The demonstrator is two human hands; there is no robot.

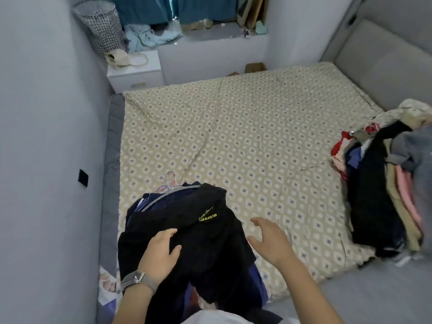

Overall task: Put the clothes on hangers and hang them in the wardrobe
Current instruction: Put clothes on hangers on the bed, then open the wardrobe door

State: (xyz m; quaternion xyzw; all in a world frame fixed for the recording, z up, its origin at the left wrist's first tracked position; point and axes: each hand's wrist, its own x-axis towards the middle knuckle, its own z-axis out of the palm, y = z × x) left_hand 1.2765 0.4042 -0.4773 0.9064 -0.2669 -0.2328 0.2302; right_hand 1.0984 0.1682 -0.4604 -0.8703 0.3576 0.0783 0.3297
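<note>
Covering the bed (233, 127): patterned quilt, clothes pile (378, 190) at right edge.

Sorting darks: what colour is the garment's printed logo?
Yellow lettering on the black garment, head view.

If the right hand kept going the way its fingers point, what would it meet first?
Probably the patterned bedspread: the right hand points up-left over bare bed, just right of the black garment. Depth is uncertain.

Dim, cool flat light, soft shadows, wide-angle bending at edges, clothes pile (383, 183) motion-blurred at right
</note>
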